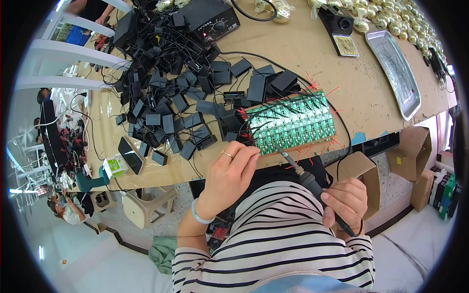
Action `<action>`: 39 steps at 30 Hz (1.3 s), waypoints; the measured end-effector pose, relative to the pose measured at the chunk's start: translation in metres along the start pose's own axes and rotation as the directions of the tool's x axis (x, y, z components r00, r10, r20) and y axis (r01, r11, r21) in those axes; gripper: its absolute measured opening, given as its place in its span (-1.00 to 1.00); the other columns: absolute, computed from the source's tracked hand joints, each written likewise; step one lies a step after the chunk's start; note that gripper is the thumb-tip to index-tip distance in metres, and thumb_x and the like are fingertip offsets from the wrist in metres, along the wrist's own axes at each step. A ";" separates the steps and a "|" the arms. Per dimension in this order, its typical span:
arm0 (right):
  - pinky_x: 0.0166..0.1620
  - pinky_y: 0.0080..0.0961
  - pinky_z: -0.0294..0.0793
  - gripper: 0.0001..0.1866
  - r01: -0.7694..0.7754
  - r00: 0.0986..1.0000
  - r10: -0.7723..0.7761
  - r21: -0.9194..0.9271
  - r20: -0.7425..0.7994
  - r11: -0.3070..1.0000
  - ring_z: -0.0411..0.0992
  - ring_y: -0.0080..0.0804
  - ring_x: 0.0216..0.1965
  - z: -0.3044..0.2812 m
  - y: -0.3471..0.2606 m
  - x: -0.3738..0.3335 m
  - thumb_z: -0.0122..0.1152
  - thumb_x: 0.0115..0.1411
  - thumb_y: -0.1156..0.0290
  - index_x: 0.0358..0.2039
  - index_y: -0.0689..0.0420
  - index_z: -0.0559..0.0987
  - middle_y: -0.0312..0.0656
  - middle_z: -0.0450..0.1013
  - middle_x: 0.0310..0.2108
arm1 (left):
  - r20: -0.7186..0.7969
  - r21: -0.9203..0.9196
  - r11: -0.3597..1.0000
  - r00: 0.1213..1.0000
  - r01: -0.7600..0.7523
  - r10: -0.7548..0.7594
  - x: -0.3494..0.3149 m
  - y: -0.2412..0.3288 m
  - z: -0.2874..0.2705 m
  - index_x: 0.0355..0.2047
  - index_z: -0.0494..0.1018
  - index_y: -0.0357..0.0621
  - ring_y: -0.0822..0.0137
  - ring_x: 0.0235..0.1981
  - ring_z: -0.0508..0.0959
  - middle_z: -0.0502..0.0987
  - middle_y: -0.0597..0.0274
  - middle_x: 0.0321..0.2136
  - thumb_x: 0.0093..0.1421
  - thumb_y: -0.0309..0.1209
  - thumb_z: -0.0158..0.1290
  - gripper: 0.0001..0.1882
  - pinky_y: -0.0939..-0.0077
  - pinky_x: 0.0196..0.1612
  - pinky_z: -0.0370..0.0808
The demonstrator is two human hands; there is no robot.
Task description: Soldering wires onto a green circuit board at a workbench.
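Note:
In my right hand (348, 201) is a soldering iron (309, 181), gripped by its dark handle. Its metal tip points at the near edge of a green circuit board panel (293, 121); I cannot tell whether it touches. The panel lies along the table's near edge, with black wires across it and red wires sticking out at its ends and near side. My left hand (230, 168), with a ring and a pale bracelet, is at the panel's near left corner. Its fingertips are pinched together, and whatever is between them is too small to make out.
A tangled heap of black plastic cases (171, 105) with cables covers the table left of the panel. Behind it stands a black soldering station (207, 22). A metal tray (394, 73), an iron stand (340, 30), a phone (131, 155) and cardboard boxes (359, 178) are around.

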State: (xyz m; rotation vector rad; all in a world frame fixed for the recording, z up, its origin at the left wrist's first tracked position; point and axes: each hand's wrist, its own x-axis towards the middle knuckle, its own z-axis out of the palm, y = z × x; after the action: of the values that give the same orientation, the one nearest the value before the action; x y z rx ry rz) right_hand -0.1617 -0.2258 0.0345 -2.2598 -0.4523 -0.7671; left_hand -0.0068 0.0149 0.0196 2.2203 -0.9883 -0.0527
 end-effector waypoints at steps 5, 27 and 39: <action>-0.44 -0.49 0.54 -0.80 0.029 1.000 -0.029 0.000 -0.004 1.000 0.51 -0.38 -0.54 0.001 0.001 0.002 0.25 0.19 0.40 -0.31 0.29 0.64 -0.20 0.56 -0.47 | -0.001 -0.035 0.999 0.999 0.038 -0.038 0.001 0.002 0.001 -0.24 0.58 -0.21 0.33 -0.47 0.58 0.52 0.21 -0.35 0.20 -0.60 0.24 -0.88 0.50 -0.42 0.51; -0.50 -0.55 0.49 -0.80 0.097 0.995 -0.098 0.040 0.021 0.994 0.46 -0.41 -0.59 0.018 0.008 0.005 0.20 -0.01 0.54 -0.34 0.31 0.65 -0.15 0.54 -0.51 | 0.234 0.204 0.957 0.960 -0.204 0.155 0.018 0.005 -0.011 -0.20 0.49 -0.24 0.16 -0.31 0.51 0.39 0.15 -0.32 0.17 -0.57 0.20 -0.81 0.32 -0.25 0.52; -0.51 -0.56 0.49 -0.86 0.130 0.992 -0.129 0.031 -0.005 0.991 0.45 -0.42 -0.61 0.019 0.007 0.002 0.19 0.03 0.52 -0.40 0.28 0.64 -0.17 0.54 -0.54 | 0.266 0.199 0.963 0.956 -0.182 0.126 0.021 0.007 -0.013 -0.24 0.47 -0.23 0.13 -0.30 0.51 0.38 0.12 -0.34 0.17 -0.57 0.19 -0.83 0.30 -0.24 0.52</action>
State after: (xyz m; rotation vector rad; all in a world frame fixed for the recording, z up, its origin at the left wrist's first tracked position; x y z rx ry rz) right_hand -0.1487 -0.2167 0.0215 -2.2171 -0.6105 -0.8226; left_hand 0.0081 0.0050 0.0386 2.3695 -1.3634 -0.1640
